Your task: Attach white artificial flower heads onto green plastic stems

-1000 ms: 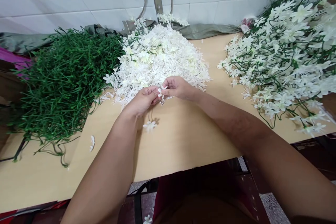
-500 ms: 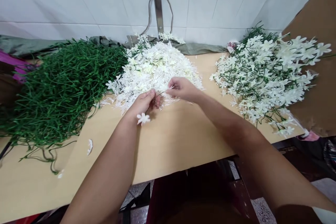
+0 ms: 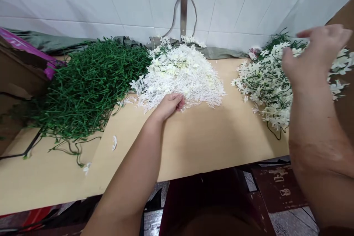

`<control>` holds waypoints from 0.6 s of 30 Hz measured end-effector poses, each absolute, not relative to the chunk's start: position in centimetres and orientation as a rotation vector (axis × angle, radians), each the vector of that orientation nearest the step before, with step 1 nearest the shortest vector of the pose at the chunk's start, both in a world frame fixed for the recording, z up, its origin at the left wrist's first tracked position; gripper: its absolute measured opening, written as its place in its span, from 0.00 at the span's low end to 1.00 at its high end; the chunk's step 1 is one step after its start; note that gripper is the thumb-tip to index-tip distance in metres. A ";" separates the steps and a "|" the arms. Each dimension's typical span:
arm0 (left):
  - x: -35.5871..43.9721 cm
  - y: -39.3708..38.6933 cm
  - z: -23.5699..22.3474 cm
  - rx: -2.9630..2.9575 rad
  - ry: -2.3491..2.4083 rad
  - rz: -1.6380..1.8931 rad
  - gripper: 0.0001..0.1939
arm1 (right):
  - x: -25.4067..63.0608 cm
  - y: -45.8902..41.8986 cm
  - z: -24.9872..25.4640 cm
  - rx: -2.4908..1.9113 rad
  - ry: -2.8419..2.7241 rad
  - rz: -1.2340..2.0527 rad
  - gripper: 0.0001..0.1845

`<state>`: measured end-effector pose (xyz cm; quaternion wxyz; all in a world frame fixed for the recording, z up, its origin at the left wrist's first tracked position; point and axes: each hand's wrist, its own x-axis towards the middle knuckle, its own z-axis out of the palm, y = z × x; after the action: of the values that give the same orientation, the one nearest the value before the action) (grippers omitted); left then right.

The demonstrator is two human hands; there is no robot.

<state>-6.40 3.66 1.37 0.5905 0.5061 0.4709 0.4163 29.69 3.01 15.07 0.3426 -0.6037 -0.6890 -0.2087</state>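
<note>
L hand (image 3: 170,104) at front edge of wht petal pile (image 3: 181,75) on counter (image 3: 215,136), fingers curled together, can't tell if on anything. R hand (image 3: 315,54) up by flowered stems (image 3: 261,83), fingers apart. Green bunch (image 3: 95,88) L of pile.

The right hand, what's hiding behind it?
Behind the right hand, white flowers peek out on both sides, with the tiled wall above. What's straight behind can't be seen; the hand covers it.
</note>
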 end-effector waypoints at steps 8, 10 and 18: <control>-6.9 4.1 0.8 1.195 1.029 0.992 0.21 | 12.3 6.6 7.4 -1.421 -2.299 0.037 0.09; -6.9 4.2 0.7 1.192 1.024 0.989 0.22 | 10.3 7.4 6.0 -1.440 -2.360 0.011 0.14; -6.7 4.1 1.2 1.148 1.097 0.966 0.20 | 7.6 10.0 4.5 -1.536 -2.430 0.000 0.13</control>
<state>-6.68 4.11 1.20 0.5983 0.4950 0.4727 0.4165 7.60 10.02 4.47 0.1329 -0.5294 -0.8379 0.0001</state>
